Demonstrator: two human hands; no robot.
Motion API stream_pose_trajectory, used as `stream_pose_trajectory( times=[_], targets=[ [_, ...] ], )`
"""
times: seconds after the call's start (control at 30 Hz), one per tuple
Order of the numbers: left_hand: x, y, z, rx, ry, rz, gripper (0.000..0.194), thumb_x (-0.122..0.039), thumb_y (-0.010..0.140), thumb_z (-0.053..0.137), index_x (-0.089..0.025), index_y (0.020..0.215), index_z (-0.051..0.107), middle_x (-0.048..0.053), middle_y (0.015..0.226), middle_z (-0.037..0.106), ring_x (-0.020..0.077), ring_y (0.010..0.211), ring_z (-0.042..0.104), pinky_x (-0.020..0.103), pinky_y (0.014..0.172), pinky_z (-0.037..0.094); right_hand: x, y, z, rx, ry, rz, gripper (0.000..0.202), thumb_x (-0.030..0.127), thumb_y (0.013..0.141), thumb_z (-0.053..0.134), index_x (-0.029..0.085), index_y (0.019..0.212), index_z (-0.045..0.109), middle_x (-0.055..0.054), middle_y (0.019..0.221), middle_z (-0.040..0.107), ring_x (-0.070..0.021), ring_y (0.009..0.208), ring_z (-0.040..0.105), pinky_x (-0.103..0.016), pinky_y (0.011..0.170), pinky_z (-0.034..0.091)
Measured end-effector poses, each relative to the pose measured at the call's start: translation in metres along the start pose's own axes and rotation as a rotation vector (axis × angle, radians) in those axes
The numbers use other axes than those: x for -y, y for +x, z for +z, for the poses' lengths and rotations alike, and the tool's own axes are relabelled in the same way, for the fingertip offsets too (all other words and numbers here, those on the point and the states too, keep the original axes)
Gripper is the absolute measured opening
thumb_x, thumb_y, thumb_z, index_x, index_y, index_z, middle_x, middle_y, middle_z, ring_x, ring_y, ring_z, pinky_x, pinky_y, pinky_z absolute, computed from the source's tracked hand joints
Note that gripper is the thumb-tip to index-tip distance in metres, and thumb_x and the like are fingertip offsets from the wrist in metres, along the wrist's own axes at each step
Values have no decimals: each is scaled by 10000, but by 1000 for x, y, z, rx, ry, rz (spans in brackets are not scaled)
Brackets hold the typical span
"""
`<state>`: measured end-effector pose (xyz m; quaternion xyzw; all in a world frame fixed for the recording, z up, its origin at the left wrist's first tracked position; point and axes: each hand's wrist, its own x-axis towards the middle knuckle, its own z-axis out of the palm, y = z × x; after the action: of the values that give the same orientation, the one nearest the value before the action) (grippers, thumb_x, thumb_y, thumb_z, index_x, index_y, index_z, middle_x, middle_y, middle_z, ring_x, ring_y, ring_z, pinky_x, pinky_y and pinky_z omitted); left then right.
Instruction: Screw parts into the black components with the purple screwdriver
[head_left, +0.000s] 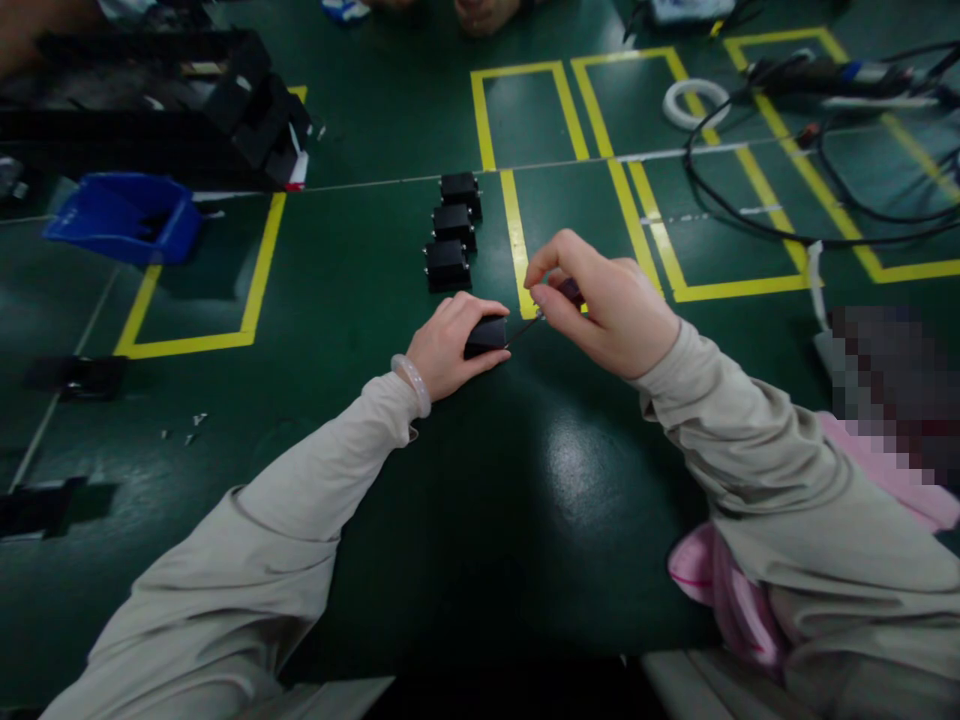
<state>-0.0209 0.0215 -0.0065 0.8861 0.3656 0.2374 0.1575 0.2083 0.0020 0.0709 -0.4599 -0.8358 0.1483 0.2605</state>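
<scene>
My left hand [448,350] is wrapped round a small black box-shaped part [486,337], which lies on the green table [480,480]. To its right, my right hand [600,305] pinches the dark handle of a screwdriver [571,291]. The thin shaft slants down to the left toward the right end of the black part; whether the tip touches a screw is too small to tell. Just beyond my left hand stand three similar black parts [448,263] in a row, with small shiny bits at their ends.
A blue bin [127,215] and a long black tray [247,110] stand at left. Loose screws [190,438] lie nearer. Yellow tape [735,290] marks rectangles. At right are a white tape roll [695,104], a corded power screwdriver [832,78] and pink cloth [720,580]. Another person's hand [486,14] shows at the far edge.
</scene>
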Motion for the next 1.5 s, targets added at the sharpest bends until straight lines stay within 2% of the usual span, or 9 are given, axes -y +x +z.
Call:
stream_pose_trajectory(
  times=[0.1, 0.33, 0.53, 0.73, 0.93, 1.1, 1.3, 1.5],
  targets=[
    [1, 0, 1, -4, -3, 1, 426, -354, 907, 714, -171, 1265, 572, 98, 1199, 633, 259, 1104, 594, 412, 984, 488, 0, 0, 0, 10, -1, -1, 173, 309, 973, 481, 187, 1050, 577, -18, 776, 663, -182, 707, 677, -307, 696, 479],
    [0, 0, 0, 0, 0, -4, 427, -360, 910, 713, -170, 1265, 571, 98, 1201, 630, 259, 1106, 594, 414, 986, 487, 2, -1, 0, 0, 13, -4, 227, 243, 947, 471, 165, 1138, 566, -22, 803, 667, -172, 689, 661, -306, 683, 472],
    [1, 0, 2, -10, 3, 2, 429, -357, 901, 721, -175, 1258, 569, 94, 1184, 630, 261, 1094, 595, 416, 978, 490, 1, -1, 1, 12, 4, -15, 186, 310, 980, 465, 190, 1057, 585, -20, 793, 659, -176, 705, 666, -305, 687, 470],
    [0, 0, 1, 11, -3, -16, 425, -364, 912, 706, -181, 1269, 565, 97, 1202, 628, 261, 1113, 592, 421, 996, 482, 2, -1, 1, 1, 18, 5, 213, 255, 972, 451, 166, 1130, 564, -24, 805, 649, -161, 692, 639, -305, 700, 470],
    [1, 0, 1, -3, 1, -5, 423, -361, 902, 718, -181, 1254, 568, 88, 1185, 630, 255, 1093, 597, 407, 976, 489, 3, -1, 0, 27, 16, -2, 185, 318, 987, 459, 188, 1058, 570, -25, 818, 662, -181, 750, 679, -315, 729, 483],
    [0, 0, -1, 8, -5, -11, 427, -358, 909, 707, -174, 1267, 568, 96, 1194, 627, 261, 1106, 593, 412, 988, 485, 6, -1, -1, 24, 14, 16, 220, 272, 971, 445, 164, 1120, 564, -52, 838, 674, -188, 723, 672, -328, 721, 490],
    [0, 0, 0, 19, -2, -34, 427, -365, 907, 705, -190, 1270, 565, 92, 1209, 625, 265, 1121, 590, 420, 1000, 479, 6, -1, 0, 20, 27, 6, 198, 296, 971, 472, 183, 1105, 565, -51, 888, 688, -201, 820, 696, -329, 766, 502],
    [-1, 0, -1, 23, -8, -41, 427, -369, 910, 703, -186, 1270, 565, 97, 1215, 626, 264, 1128, 587, 414, 1004, 475, 5, -1, 0, 14, 38, 10, 208, 273, 973, 451, 168, 1108, 570, -47, 841, 682, -187, 739, 680, -319, 729, 488]
  ],
)
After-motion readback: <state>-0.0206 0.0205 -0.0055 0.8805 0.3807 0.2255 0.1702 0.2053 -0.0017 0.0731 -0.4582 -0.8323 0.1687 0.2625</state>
